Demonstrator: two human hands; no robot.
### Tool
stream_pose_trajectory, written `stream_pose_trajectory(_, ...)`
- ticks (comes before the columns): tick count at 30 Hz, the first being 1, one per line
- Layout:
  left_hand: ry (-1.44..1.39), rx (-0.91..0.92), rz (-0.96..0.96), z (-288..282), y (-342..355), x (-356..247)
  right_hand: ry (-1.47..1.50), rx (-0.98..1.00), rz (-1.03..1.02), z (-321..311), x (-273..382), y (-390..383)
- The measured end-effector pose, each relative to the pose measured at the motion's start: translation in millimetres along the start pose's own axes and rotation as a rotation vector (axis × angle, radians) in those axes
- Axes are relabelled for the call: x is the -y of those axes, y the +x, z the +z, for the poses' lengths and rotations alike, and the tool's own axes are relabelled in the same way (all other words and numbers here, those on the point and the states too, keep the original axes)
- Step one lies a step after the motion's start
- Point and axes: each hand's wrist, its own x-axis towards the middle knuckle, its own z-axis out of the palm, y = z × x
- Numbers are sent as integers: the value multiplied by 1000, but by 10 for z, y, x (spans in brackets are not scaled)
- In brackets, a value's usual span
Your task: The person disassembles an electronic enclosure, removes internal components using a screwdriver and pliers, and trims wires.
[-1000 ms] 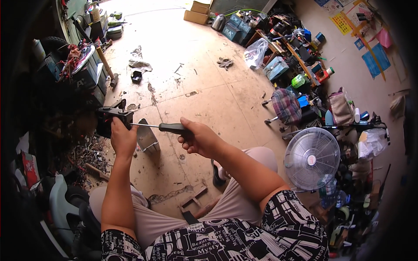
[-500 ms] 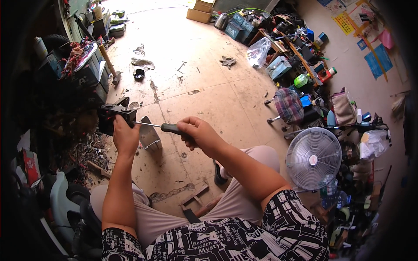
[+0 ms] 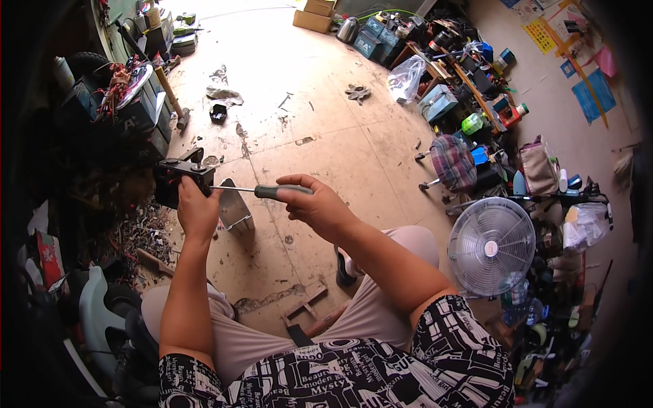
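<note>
My right hand holds a screwdriver by its grey-green handle, the fingers lying along the grip. Its metal shaft points left and meets the side of a dark, box-like metal part with a bracket on top. My left hand grips the near side of that part, thumb close to the screwdriver tip. The exact spot where the tip touches is too small to make out. Just below and right of the part, an open grey metal case stands on the floor.
Scraps and a brush lie on the floor at left. A hammer leans by dark batteries. To the right are a round fan, a plaid-topped stool and crowded tools. A metal frame lies between my legs.
The fingers of my right hand have loosened and shifted round the screwdriver handle, showing more of it. My left hand and the dark metal part stay nearly in place.
</note>
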Motion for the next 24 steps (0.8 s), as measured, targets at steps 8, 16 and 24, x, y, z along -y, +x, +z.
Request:
stream_pose_trajectory(8,-62,-17,-23,57,43,83,128,60,137,-64,-46,23)
stream_pose_trajectory(16,-18,-23,-9,29,39,92,285,169,361,-205,-54,76)
stream_pose_trajectory(24,-39,-32,-17,7,30,82,310,-5,290,-119,-36,73)
